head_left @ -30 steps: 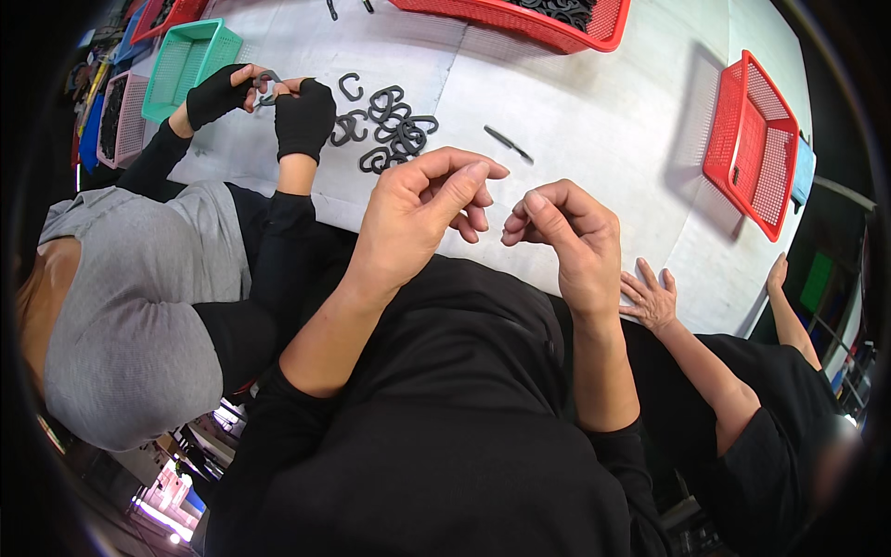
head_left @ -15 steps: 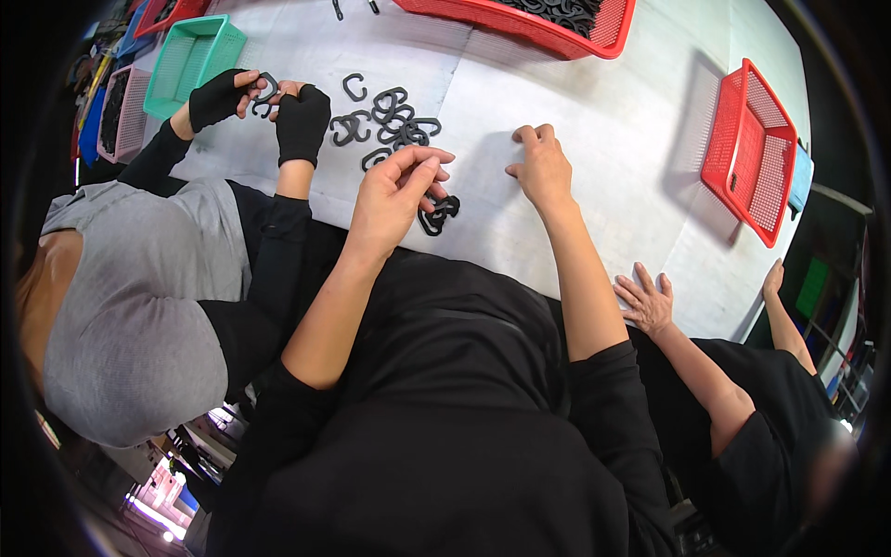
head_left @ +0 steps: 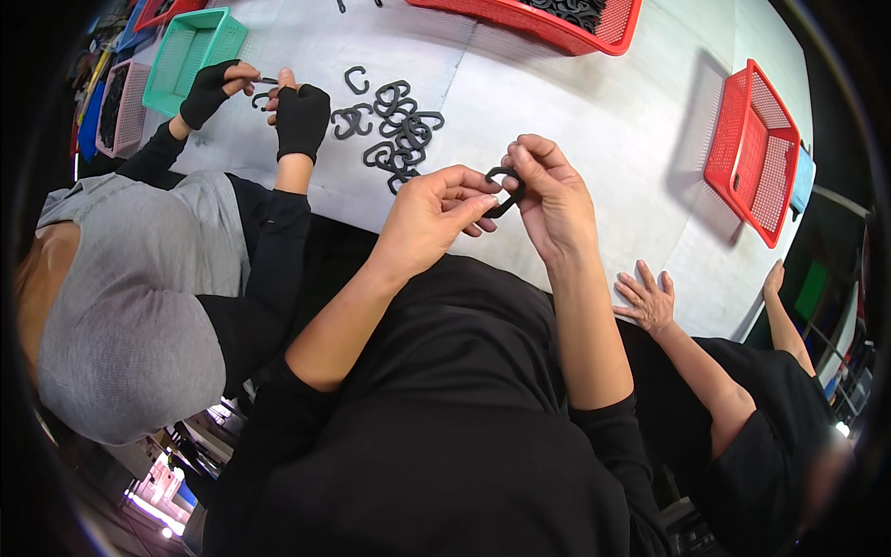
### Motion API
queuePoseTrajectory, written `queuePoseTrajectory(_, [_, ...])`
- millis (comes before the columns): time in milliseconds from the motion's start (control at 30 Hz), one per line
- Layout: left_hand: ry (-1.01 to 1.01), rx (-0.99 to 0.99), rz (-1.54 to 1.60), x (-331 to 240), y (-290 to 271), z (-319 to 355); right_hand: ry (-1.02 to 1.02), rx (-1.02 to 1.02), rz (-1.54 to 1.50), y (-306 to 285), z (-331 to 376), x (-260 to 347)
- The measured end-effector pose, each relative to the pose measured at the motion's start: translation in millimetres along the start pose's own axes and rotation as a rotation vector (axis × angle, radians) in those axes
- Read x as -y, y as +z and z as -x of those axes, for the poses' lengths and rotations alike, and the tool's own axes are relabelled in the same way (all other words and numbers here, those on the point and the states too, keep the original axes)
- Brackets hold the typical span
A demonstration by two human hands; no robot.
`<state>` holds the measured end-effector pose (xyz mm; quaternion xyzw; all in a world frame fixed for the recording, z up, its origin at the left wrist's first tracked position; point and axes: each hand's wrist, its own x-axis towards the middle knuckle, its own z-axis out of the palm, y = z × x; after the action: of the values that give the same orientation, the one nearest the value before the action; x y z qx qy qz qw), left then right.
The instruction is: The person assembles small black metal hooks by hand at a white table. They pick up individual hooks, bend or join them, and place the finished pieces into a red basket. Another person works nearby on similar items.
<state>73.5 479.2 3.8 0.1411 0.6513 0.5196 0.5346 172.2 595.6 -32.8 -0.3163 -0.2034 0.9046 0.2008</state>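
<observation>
Above the table's near edge, my two hands meet at a black C-shaped plastic hook [head_left: 502, 210]. Thumb and fingers of my right hand [head_left: 557, 204] pinch its right side. My left hand [head_left: 432, 218] is closed at its lower left part, thumb against the fingers. Just beyond my left hand lies a loose pile of similar black C-shaped hooks [head_left: 408, 133], some overlapping. One single hook [head_left: 355, 80] lies at the pile's far left.
At left, a co-worker's black-gloved hands [head_left: 303, 121] handle a thin dark piece. Another person's hand [head_left: 647, 297] rests flat at right. Red baskets stand at the far side [head_left: 520, 14] and right [head_left: 752, 153]; a green basket [head_left: 200, 60] is at far left. White sheeting [head_left: 603, 121] covers the table.
My hands have come together, the left moving right and lower. A hook is now between them, where my right hand was empty. The co-worker's gloved hands have turned their piece.
</observation>
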Motion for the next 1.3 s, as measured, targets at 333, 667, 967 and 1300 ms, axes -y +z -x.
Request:
queuePoseTrajectory(333, [0.029, 0.008, 0.05, -33.6, 0.5, 16.2, -0.075, -0.026, 0.314, 7.9, 29.6, 23.0])
queuePoseTrajectory(667, [0.032, 0.036, 0.052, -36.5, 0.8, 19.1, -0.09, -0.001, 0.324, 10.3, 35.0, 29.6])
queuePoseTrajectory(967, [-0.055, 0.038, 0.089, -42.6, 0.1, 18.9, -0.641, 0.03, 1.134, 18.0, 43.3, 30.5])
queuePoseTrajectory(1300, [0.08, 0.01, 0.015, -39.7, 4.0, 18.9, 0.019, 0.0, 0.434, 15.8, 45.5, 28.2])
